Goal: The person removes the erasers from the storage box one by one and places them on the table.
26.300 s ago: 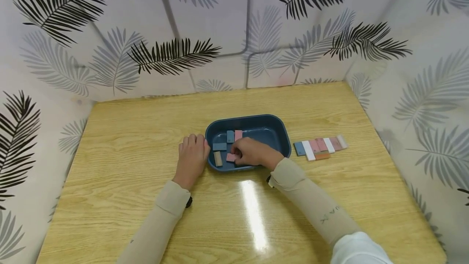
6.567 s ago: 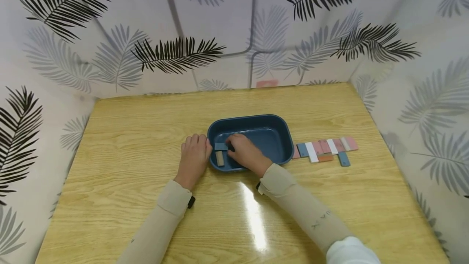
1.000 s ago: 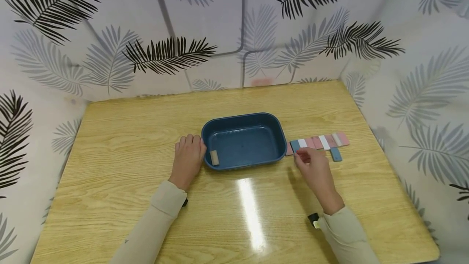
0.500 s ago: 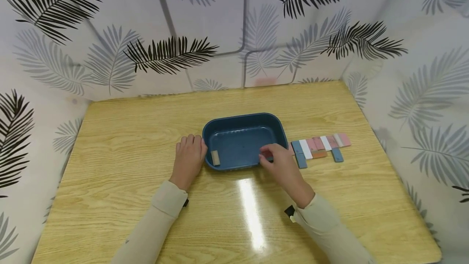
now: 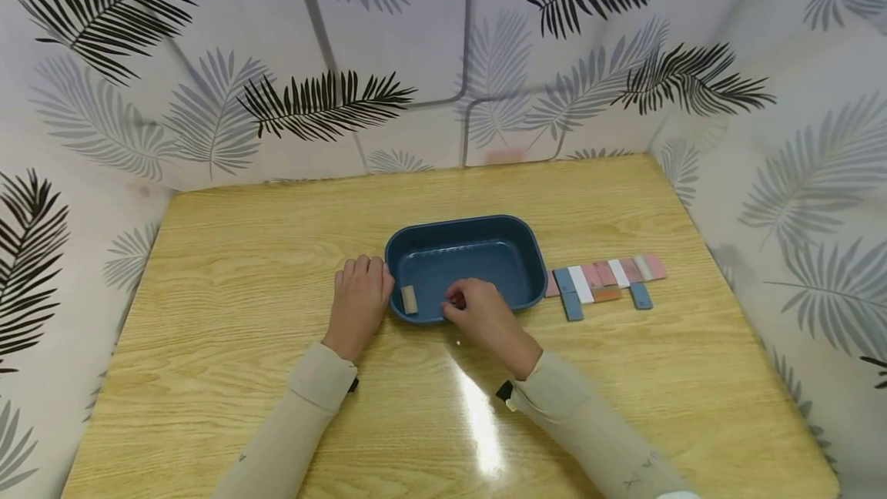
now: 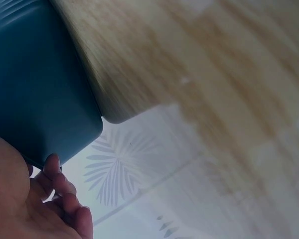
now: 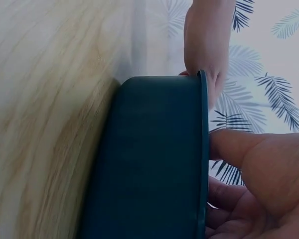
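Note:
My left hand (image 5: 360, 291) grips the left end of a dark blue plastic tub (image 5: 460, 222) at its rim; in the left wrist view its fingers (image 6: 65, 186) curl by the tub's corner. One tan block (image 5: 410, 299) lies inside, near the left wall. Over the tub's front rim hangs my right hand (image 5: 485, 322), thumb and fingers bent and apart with nothing seen between them. To the right, small flat blocks form a row on the table: a white block (image 5: 580, 284), a blue block (image 5: 571, 306), an orange block (image 5: 607, 294) and several pink ones.
A wooden tabletop (image 5: 263, 268) lies under everything. Leaf-patterned cloth (image 5: 430, 45) stands along the back and both sides. The row of blocks begins right beside the tub's right end. Light reflects off the table in front of the tub.
My right hand has moved left from the row to over the tub. A blue block now lies below the row's left end. Earlier, several more blocks lay in the tub. My left hand stays put.

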`<move>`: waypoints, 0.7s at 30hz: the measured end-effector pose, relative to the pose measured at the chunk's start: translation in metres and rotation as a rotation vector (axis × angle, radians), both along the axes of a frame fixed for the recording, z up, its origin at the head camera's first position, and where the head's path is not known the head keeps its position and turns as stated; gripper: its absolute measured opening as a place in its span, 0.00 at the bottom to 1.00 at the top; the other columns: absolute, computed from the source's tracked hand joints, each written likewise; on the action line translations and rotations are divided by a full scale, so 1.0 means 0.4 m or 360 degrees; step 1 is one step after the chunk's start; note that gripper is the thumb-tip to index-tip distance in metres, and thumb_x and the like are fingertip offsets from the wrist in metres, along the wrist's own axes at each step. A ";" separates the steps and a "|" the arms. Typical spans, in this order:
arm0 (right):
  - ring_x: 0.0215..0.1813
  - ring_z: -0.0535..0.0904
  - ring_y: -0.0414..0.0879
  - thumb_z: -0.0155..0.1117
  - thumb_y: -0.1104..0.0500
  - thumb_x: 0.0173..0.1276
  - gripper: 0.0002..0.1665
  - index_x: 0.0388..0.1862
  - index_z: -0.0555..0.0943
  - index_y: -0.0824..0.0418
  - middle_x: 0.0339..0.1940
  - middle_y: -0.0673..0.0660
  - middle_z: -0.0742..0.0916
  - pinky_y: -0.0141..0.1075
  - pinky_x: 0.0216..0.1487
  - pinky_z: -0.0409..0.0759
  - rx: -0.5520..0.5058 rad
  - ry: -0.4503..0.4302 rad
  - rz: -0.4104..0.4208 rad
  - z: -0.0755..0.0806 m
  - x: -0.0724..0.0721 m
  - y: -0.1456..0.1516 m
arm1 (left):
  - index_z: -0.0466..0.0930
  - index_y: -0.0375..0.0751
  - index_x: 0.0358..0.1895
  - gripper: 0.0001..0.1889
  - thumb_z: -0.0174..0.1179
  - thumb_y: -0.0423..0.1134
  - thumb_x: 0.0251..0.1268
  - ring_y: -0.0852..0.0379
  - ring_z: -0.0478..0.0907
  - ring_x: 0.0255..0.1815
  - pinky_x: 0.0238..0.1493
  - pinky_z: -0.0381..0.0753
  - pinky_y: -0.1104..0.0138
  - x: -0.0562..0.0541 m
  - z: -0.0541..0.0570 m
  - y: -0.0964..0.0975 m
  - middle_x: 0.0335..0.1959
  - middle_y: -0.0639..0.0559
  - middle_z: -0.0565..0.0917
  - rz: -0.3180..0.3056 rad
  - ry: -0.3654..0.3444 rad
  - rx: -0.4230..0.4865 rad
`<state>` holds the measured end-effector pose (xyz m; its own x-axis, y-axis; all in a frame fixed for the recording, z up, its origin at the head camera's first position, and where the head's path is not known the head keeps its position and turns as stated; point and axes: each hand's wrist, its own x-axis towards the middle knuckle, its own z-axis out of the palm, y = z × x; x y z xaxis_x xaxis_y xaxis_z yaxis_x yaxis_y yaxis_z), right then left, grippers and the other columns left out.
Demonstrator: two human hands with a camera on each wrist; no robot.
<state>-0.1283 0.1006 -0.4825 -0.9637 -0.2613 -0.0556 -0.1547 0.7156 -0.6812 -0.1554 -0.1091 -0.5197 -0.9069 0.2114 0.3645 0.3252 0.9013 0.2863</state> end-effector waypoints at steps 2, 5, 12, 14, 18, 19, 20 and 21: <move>0.36 0.79 0.41 0.65 0.59 0.61 0.08 0.38 0.82 0.61 0.33 0.51 0.83 0.34 0.38 0.77 0.0003 -0.0019 0.0011 -0.004 -0.007 -0.011 | 0.69 0.39 0.32 0.15 0.37 0.43 0.73 0.47 0.63 0.31 0.33 0.60 0.58 0.000 0.000 0.000 0.28 0.47 0.68 0.0002 0.0000 -0.0004; 0.34 0.78 0.40 0.66 0.59 0.60 0.08 0.37 0.82 0.61 0.31 0.50 0.83 0.34 0.37 0.76 0.0003 0.0004 0.0029 -0.004 -0.015 -0.024 | 0.69 0.38 0.32 0.15 0.37 0.42 0.73 0.47 0.63 0.31 0.33 0.60 0.58 0.001 0.002 0.001 0.28 0.47 0.68 0.0002 0.0004 -0.0004; 0.30 0.76 0.38 0.66 0.58 0.59 0.06 0.33 0.81 0.59 0.28 0.48 0.82 0.32 0.33 0.75 0.0065 -0.0071 0.0069 -0.003 -0.035 -0.060 | 0.69 0.38 0.31 0.15 0.37 0.42 0.73 0.47 0.63 0.30 0.32 0.60 0.58 0.002 0.004 -0.001 0.27 0.47 0.68 -0.0009 0.0036 -0.0009; 0.29 0.76 0.38 0.66 0.57 0.59 0.07 0.33 0.81 0.59 0.28 0.48 0.82 0.32 0.32 0.74 0.0083 -0.0115 0.0080 -0.003 -0.040 -0.069 | 0.69 0.37 0.32 0.16 0.36 0.42 0.73 0.47 0.63 0.30 0.32 0.61 0.58 0.001 0.003 0.000 0.27 0.46 0.68 -0.0010 0.0046 -0.0021; 0.27 0.75 0.39 0.66 0.55 0.60 0.08 0.32 0.80 0.59 0.27 0.48 0.81 0.32 0.31 0.74 0.0118 -0.0180 0.0082 -0.006 -0.049 -0.087 | 0.69 0.37 0.32 0.16 0.36 0.42 0.73 0.46 0.64 0.30 0.32 0.61 0.57 0.001 0.002 -0.001 0.27 0.46 0.68 -0.0004 0.0049 -0.0027; 0.27 0.75 0.40 0.66 0.55 0.60 0.08 0.32 0.80 0.59 0.26 0.48 0.81 0.33 0.30 0.73 0.0122 -0.0193 0.0078 -0.006 -0.051 -0.091 | 0.69 0.37 0.32 0.16 0.36 0.43 0.73 0.46 0.64 0.30 0.32 0.61 0.57 0.001 0.002 -0.001 0.27 0.46 0.68 -0.0002 0.0048 -0.0028; 0.26 0.75 0.40 0.66 0.55 0.59 0.08 0.31 0.80 0.58 0.26 0.48 0.80 0.33 0.30 0.73 0.0130 -0.0197 0.0075 -0.007 -0.052 -0.095 | 0.69 0.37 0.32 0.16 0.36 0.43 0.73 0.46 0.64 0.30 0.32 0.61 0.57 0.001 0.001 -0.001 0.27 0.46 0.68 0.0001 0.0045 -0.0029; 0.26 0.74 0.40 0.66 0.55 0.59 0.08 0.30 0.79 0.58 0.25 0.48 0.80 0.33 0.29 0.72 0.0142 -0.0198 0.0070 -0.008 -0.054 -0.099 | 0.69 0.37 0.32 0.16 0.36 0.43 0.73 0.46 0.64 0.30 0.32 0.61 0.57 0.001 0.000 -0.001 0.27 0.46 0.68 0.0003 0.0043 -0.0029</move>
<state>-0.1497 0.0611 -0.4856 -0.9355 -0.2920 -0.1987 -0.1058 0.7685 -0.6310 -0.1551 -0.1096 -0.5196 -0.8971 0.2164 0.3851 0.3308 0.9069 0.2611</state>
